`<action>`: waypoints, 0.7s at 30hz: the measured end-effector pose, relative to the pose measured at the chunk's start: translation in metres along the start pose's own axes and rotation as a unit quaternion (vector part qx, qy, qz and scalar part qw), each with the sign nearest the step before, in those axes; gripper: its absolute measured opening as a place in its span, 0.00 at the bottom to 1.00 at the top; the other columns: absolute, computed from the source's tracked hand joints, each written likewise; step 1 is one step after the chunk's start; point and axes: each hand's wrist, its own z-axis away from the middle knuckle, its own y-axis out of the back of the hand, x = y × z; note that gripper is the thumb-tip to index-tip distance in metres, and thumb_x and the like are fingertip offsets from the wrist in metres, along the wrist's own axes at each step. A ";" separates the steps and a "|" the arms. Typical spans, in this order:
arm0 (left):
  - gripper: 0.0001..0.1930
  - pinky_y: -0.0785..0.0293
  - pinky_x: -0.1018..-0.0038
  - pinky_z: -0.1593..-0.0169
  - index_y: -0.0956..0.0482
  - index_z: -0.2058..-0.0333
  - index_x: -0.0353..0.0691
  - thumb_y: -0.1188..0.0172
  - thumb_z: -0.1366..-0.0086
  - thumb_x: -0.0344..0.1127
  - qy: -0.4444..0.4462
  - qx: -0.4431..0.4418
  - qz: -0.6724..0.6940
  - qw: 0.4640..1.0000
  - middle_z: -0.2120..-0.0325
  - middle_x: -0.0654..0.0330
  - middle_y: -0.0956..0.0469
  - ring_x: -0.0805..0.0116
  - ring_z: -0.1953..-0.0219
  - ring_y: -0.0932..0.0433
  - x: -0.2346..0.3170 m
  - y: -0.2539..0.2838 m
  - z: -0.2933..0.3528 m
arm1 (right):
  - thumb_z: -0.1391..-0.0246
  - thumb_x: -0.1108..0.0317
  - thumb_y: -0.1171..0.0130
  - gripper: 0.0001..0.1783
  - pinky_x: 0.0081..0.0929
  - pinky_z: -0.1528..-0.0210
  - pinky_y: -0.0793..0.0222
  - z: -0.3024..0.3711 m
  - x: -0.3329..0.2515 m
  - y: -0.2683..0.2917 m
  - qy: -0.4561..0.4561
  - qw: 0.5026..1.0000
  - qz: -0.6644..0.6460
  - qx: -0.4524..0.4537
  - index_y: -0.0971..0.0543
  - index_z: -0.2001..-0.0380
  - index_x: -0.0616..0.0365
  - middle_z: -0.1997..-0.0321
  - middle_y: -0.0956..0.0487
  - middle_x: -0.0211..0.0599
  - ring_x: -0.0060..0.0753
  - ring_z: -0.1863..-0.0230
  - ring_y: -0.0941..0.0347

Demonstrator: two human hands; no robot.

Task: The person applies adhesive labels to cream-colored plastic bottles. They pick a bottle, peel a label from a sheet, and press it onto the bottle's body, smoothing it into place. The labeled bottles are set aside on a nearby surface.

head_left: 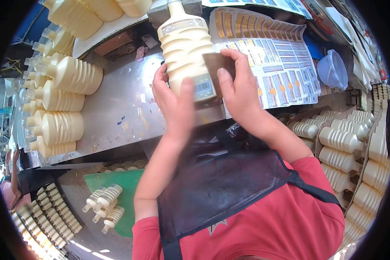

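A cream plastic bottle (pixel 187 54) with a wavy ribbed body lies on the metal table, its neck pointing away from me over a grey block (pixel 160 16). It bears one label near the shoulder and another label (pixel 202 86) with a barcode near its base. My left hand (pixel 174 104) is wrapped around the bottle's lower left side, the thumb over the front and slightly blurred. Between thumb and fingers, my right hand (pixel 242 89) grips a flat dark brown scraper (pixel 214 69). Its edge meets the bottle's right side, beside the barcode label.
Sheets of labels (pixel 275 65) lie right of the bottle, near a pale blue bucket (pixel 332 70). Several cream bottles (pixel 67 123) line the table's left side. More bottles (pixel 340 162) are stacked at the right; several labelled ones (pixel 106 201) lie on a green sheet (pixel 128 186) below.
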 end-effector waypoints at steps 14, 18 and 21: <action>0.28 0.33 0.67 0.40 0.32 0.41 0.34 0.34 0.33 0.42 0.097 -0.003 0.179 0.979 0.50 0.55 0.29 0.66 0.47 0.31 -0.009 0.008 -0.004 | 0.54 0.71 0.35 0.13 0.31 0.55 0.24 0.003 -0.009 0.025 0.371 0.923 0.098 -0.030 0.16 0.62 0.56 0.57 0.17 0.36 0.36 0.55 0.18; 0.20 0.30 0.73 0.45 0.29 0.43 0.34 0.39 0.29 0.36 0.103 -0.014 0.245 0.964 0.53 0.59 0.27 0.72 0.51 0.29 -0.009 0.011 -0.006 | 0.53 0.70 0.37 0.09 0.30 0.58 0.25 0.001 -0.027 0.019 0.393 0.906 0.134 -0.078 0.18 0.66 0.58 0.62 0.19 0.36 0.34 0.59 0.19; 0.16 0.29 0.75 0.46 0.28 0.44 0.34 0.42 0.27 0.33 0.117 -0.020 0.271 0.955 0.55 0.60 0.26 0.74 0.52 0.28 -0.005 0.013 -0.007 | 0.56 0.70 0.38 0.09 0.31 0.63 0.28 0.016 -0.032 0.007 0.431 0.889 0.114 -0.100 0.19 0.68 0.59 0.68 0.22 0.33 0.33 0.64 0.23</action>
